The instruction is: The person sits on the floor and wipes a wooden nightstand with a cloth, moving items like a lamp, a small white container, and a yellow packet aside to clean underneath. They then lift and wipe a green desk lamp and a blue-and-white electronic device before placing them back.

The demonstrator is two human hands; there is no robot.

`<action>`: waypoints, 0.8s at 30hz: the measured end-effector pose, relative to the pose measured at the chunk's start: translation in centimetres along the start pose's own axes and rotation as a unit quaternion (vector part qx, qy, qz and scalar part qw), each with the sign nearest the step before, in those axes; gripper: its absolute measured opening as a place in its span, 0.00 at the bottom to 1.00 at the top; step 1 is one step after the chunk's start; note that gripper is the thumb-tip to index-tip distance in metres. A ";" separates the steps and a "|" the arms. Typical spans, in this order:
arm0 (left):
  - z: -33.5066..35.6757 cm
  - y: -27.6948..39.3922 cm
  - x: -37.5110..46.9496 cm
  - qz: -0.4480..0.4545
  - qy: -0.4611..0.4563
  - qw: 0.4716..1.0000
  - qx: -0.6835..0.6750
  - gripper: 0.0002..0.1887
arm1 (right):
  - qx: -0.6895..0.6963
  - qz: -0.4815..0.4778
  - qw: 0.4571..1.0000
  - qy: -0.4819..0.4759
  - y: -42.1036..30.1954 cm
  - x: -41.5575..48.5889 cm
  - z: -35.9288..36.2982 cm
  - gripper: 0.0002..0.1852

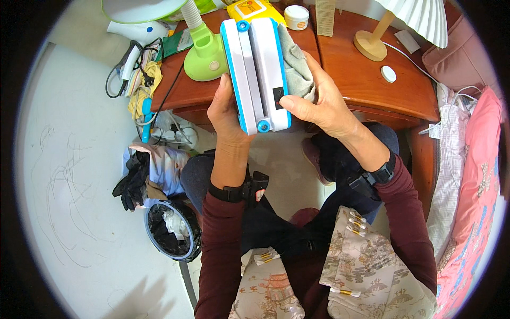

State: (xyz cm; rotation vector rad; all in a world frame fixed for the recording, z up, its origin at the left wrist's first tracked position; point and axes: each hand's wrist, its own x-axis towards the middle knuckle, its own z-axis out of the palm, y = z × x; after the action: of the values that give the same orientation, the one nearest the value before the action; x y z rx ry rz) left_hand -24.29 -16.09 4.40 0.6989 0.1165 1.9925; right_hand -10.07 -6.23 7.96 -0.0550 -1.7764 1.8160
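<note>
Both hands hold up a white and blue plastic device (267, 75) with a long slot down its middle, above the near edge of the wooden desk (342, 75). My left hand (229, 113) grips its left side and lower end, thumb along the edge. My right hand (328, 103) is at its right side, the thumb at a small black panel near the lower right end. A grey cloth (295, 65) is between my right hand's fingers and the device. The device's far side is hidden.
A green desk lamp (205, 60), yellow wipes pack (253, 10), white jar (296, 18), round white disc (388, 74) and wooden-based lamp (370, 46) stand or lie on the desk. At left are a hair dryer (129, 65) with cords and a lined bin (173, 231); at right, pink bedding (482, 159).
</note>
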 end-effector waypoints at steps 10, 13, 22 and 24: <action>-0.8 -0.2 -0.2 0.010 0.021 1.000 0.012 0.25 | -0.054 -0.007 0.999 0.007 0.3 -0.2 0.1 0.42; -0.9 -0.3 -0.2 0.010 0.034 0.999 -0.003 0.25 | -0.047 -0.003 0.999 0.013 0.3 -0.3 0.2 0.42; -0.9 -0.3 -0.2 0.011 0.040 0.999 0.018 0.24 | -0.039 -0.024 0.999 -0.017 0.6 -0.1 -0.4 0.42; -0.8 -0.3 -0.2 0.011 0.021 1.000 0.016 0.24 | -0.018 -0.019 1.000 -0.008 0.7 -0.1 -0.5 0.40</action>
State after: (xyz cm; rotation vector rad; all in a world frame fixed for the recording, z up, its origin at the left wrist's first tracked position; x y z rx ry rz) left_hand -24.43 -15.93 3.59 0.6823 0.1669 2.0304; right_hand -10.01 -5.75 7.19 -0.0197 -1.8092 1.7622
